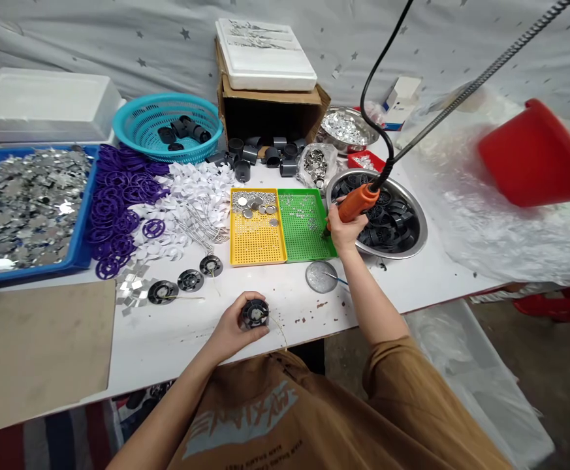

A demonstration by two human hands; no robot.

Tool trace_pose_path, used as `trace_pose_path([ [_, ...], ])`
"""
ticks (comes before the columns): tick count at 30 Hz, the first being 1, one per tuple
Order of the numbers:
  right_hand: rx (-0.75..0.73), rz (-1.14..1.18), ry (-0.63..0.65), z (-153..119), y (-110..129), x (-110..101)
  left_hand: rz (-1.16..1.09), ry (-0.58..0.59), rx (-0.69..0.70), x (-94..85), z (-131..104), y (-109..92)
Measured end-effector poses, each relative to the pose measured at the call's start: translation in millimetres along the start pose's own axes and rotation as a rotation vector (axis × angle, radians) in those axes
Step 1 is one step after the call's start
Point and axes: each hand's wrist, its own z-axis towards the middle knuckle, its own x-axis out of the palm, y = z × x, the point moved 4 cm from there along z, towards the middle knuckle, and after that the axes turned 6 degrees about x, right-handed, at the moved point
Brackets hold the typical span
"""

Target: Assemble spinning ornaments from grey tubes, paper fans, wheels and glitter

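My left hand (236, 328) is closed around a small round black part (255, 314) near the table's front edge; a thin yellowish wire trails from it. Wrapped round an orange electric screwdriver (356, 203) is my right hand (346, 228). The tool's tip points down at the right side of a green tray (304, 243) that has small metal pieces in it. Beside it, a yellow tray (258, 247) holds silver discs and tiny parts. Three black round parts (190, 280) lie in a row to the left. A round grey dish (320, 277) sits below the green tray.
A steel bowl (422, 238) of black parts stands at the right, by a red container (534, 156) on plastic sheeting. Purple rings (118, 189), white pieces (181, 196), a turquoise basket (135, 134) and a blue tray (81, 238) fill the left. A cardboard box (321, 104) stands behind.
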Motion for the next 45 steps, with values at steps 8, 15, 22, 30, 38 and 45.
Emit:
trace_pose_path([
  [8,-0.131,0.116,-0.139,-8.8,43.0,-12.5,-0.083,0.031,0.061,0.2,3.6,-7.0],
  [15,-0.018,0.339,0.043,-61.7,99.4,-4.4,0.15,-0.108,0.078,5.2,32.5,-11.4],
  [22,0.095,0.498,0.299,-119.2,123.5,21.7,0.383,-0.22,0.184,6.1,35.3,-16.6],
  [30,0.102,0.494,0.349,-134.7,129.8,35.7,0.345,-0.315,0.262,1.0,23.0,-14.4],
  [38,0.098,0.519,0.387,-142.5,129.8,34.9,0.316,-0.303,0.263,-0.5,19.2,-10.1],
  [45,0.082,0.519,0.4,-147.3,129.1,33.8,0.317,-0.311,0.291,1.4,17.8,-9.7],
])
